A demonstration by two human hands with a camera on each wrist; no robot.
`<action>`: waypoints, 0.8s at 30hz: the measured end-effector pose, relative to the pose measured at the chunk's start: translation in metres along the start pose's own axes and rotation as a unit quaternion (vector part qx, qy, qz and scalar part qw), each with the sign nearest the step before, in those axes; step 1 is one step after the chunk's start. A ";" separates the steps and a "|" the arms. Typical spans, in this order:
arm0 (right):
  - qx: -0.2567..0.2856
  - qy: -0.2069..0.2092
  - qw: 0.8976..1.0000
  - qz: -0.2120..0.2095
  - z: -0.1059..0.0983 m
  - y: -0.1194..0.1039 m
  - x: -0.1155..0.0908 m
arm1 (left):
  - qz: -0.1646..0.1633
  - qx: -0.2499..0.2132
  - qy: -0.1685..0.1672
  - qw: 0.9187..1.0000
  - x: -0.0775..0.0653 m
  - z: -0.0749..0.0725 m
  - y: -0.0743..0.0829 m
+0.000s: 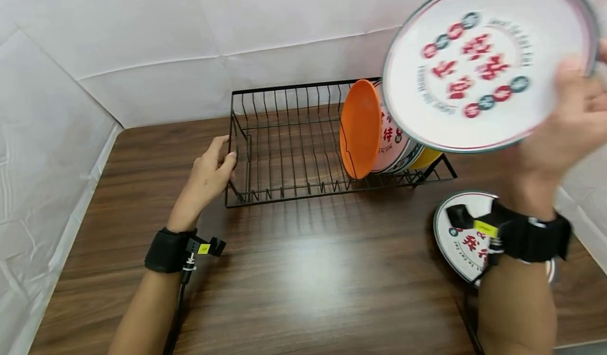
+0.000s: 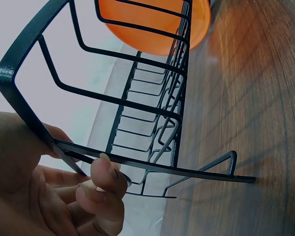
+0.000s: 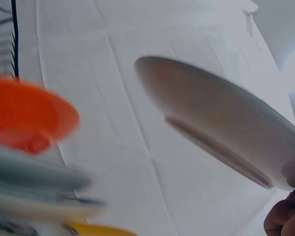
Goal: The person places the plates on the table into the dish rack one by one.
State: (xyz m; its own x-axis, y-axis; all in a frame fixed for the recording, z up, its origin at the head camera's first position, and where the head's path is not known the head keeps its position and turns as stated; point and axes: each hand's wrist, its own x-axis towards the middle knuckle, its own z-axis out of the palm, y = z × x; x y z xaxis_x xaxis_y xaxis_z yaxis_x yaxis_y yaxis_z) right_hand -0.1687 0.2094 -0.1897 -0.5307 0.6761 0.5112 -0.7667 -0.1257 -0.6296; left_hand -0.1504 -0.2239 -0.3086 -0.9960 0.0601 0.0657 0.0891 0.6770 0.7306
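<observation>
My right hand point(image 1: 571, 110) grips the rim of a white plate point(image 1: 479, 70) with red lettering and a green edge. It holds the plate raised and tilted above the right end of a black wire dish rack point(image 1: 284, 134); in the right wrist view the plate's underside point(image 3: 211, 108) shows. My left hand point(image 1: 208, 173) grips the rack's left end frame, its thumb and fingers around the bars in the left wrist view. Toward the rack's right stand an orange plate point(image 1: 360, 128), a white lettered plate point(image 1: 389, 139) behind it, and a yellow piece point(image 1: 425, 158), partly hidden.
Another white lettered plate point(image 1: 462, 252) lies on the wooden table point(image 1: 303, 281) at the right, partly covered by my right forearm. White sheeting point(image 1: 156, 33) hangs behind the table and along its left side. Black bands with small cameras circle both wrists.
</observation>
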 end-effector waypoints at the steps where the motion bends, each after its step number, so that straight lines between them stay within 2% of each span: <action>1: -0.007 -0.007 1.000 -0.010 0.010 -0.001 -0.008 | 0.000 -0.001 0.002 1.000 0.000 0.000 0.000; 3: -0.007 -0.020 0.999 -0.032 0.025 -0.001 -0.023 | 0.001 -0.003 0.003 1.000 -0.001 0.001 -0.001; 5: -0.036 -0.066 0.996 -0.048 0.033 0.002 -0.038 | 0.001 -0.003 -0.001 1.000 -0.002 0.001 -0.002; 7: -0.080 -0.110 0.989 -0.063 0.039 0.008 -0.053 | 0.001 -0.002 -0.002 1.000 -0.002 0.001 -0.002; 10: -0.153 -0.171 0.968 -0.104 0.046 0.024 -0.072 | 0.003 0.001 0.001 1.000 -0.003 0.001 -0.002; 13: -0.208 -0.219 0.939 -0.162 0.054 0.045 -0.085 | 0.005 0.002 0.006 1.000 -0.003 0.000 0.000; 18: -0.281 -0.257 0.894 -0.237 0.056 0.078 -0.100 | 0.002 0.002 0.005 1.000 -0.005 0.003 0.002; 21: -0.319 -0.257 0.876 -0.254 0.051 0.088 -0.102 | 0.005 0.001 0.003 1.000 -0.005 0.006 0.005; 24: -0.343 -0.259 0.865 -0.259 0.048 0.092 -0.100 | 0.008 -0.001 0.005 1.000 -0.004 0.007 0.008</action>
State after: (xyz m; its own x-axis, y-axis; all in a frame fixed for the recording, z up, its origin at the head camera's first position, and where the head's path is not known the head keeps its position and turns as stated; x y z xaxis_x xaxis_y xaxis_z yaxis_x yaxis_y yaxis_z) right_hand -0.2032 0.0955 -0.2709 -0.4059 0.0749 0.9108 -0.6501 0.6769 -0.3453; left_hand -0.1457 -0.2137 -0.3083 -0.9945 0.0636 0.0829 0.1041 0.6741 0.7313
